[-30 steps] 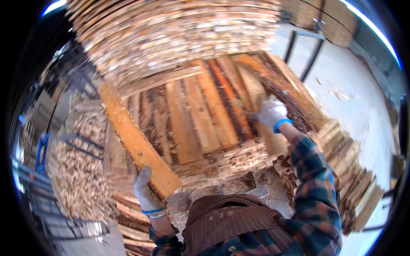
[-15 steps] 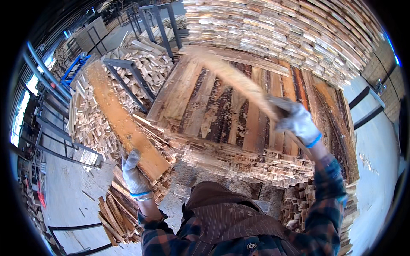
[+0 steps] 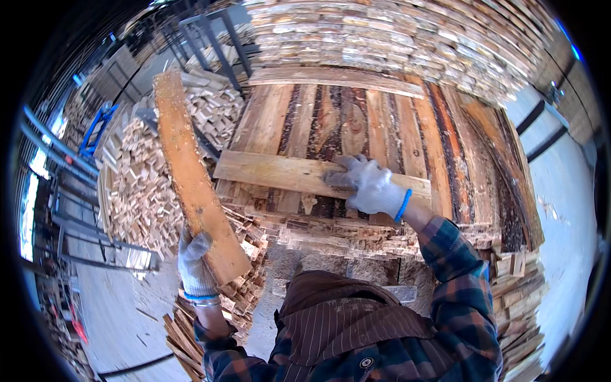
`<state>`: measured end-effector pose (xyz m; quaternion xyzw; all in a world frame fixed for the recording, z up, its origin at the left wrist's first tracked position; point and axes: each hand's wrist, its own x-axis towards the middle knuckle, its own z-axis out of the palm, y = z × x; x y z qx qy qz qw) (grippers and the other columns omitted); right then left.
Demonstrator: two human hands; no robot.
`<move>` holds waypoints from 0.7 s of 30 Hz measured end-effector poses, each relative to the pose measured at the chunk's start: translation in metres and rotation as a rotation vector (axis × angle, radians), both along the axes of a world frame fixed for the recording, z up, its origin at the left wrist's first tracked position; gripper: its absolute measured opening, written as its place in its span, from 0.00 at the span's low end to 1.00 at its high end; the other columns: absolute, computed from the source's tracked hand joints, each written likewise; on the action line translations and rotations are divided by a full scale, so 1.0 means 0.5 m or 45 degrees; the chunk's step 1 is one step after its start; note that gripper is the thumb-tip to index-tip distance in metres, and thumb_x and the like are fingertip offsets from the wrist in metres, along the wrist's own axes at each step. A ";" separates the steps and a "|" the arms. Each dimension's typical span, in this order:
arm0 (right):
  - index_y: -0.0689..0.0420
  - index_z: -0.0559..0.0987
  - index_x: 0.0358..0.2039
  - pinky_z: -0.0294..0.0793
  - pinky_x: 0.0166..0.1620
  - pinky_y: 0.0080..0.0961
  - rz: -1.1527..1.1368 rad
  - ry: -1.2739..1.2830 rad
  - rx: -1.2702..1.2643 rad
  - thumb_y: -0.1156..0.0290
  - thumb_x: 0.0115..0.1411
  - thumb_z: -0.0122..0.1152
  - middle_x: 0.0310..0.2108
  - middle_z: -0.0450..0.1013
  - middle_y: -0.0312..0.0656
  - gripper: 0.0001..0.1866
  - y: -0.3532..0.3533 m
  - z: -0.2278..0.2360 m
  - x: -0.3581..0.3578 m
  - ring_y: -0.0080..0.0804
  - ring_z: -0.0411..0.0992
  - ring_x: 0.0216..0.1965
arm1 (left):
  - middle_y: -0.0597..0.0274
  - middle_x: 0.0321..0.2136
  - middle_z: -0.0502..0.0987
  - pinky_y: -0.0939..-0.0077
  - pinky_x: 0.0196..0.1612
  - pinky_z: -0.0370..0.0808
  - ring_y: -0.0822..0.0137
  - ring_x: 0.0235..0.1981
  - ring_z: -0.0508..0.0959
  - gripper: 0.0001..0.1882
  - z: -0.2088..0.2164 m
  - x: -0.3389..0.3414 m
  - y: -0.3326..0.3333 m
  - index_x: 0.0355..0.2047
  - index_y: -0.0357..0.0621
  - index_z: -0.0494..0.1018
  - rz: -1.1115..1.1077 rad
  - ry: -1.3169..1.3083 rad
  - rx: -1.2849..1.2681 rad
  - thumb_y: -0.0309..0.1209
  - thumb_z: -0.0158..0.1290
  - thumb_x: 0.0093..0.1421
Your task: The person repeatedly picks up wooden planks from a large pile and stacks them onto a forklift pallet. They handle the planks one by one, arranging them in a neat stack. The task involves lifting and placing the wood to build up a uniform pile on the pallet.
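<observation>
My left hand (image 3: 196, 261), in a white knit glove, grips the lower side of a long orange-brown board (image 3: 194, 178) with rough, bark-like edges. That board slants up and away to the left, above a heap of cut offcuts. My gloved right hand (image 3: 372, 186) rests over a narrower pale board (image 3: 273, 170), its fingers bent over the wood. The pale board lies crosswise on the near part of a wide stack of boards (image 3: 356, 127), whose top planks run away from me. Some of the stack's planks carry dark bark.
Another board (image 3: 337, 79) lies crosswise along the stack's far side. Behind it rises a tall wall of stacked planks (image 3: 382, 38). Offcuts (image 3: 143, 181) are heaped at the left among dark metal frames (image 3: 216, 44). A metal frame (image 3: 547, 137) stands at the right.
The pale board, swung up and blurred in my right hand before, now lies flat across the stack. My right hand has come down and leftward. The orange-brown board has turned more upright.
</observation>
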<state>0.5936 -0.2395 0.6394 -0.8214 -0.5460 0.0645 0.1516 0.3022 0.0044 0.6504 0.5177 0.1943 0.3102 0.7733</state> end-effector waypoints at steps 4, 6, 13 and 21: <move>0.42 0.73 0.56 0.69 0.56 0.43 0.078 -0.114 0.081 0.69 0.42 0.65 0.61 0.59 0.50 0.35 -0.007 -0.018 0.009 0.53 0.62 0.58 | 0.51 0.45 0.74 0.67 0.45 0.76 0.58 0.42 0.77 0.33 0.057 0.140 -0.013 0.55 0.29 0.63 -0.210 0.080 -0.154 0.29 0.54 0.48; 0.44 0.71 0.57 0.69 0.55 0.44 0.055 -0.179 0.142 0.66 0.43 0.66 0.60 0.61 0.50 0.35 -0.018 -0.027 0.007 0.53 0.63 0.56 | 0.52 0.45 0.74 0.68 0.48 0.74 0.59 0.44 0.76 0.32 0.069 0.204 -0.010 0.55 0.29 0.64 -0.342 0.130 -0.055 0.30 0.53 0.49; 0.55 0.67 0.59 0.72 0.50 0.43 -0.381 -0.098 0.188 0.63 0.49 0.63 0.51 0.68 0.53 0.35 -0.325 0.123 0.019 0.49 0.70 0.48 | 0.44 0.39 0.78 0.63 0.42 0.75 0.51 0.38 0.79 0.28 0.051 0.367 0.074 0.53 0.37 0.70 -0.224 0.745 2.179 0.27 0.58 0.48; 0.47 0.59 0.64 0.71 0.54 0.39 -1.373 -0.196 -0.601 0.54 0.51 0.66 0.57 0.63 0.54 0.41 -0.767 0.145 0.120 0.51 0.65 0.56 | 0.45 0.44 0.76 0.71 0.38 0.76 0.59 0.33 0.79 0.38 0.092 0.557 -0.255 0.62 0.39 0.59 -0.517 0.339 1.278 0.38 0.59 0.53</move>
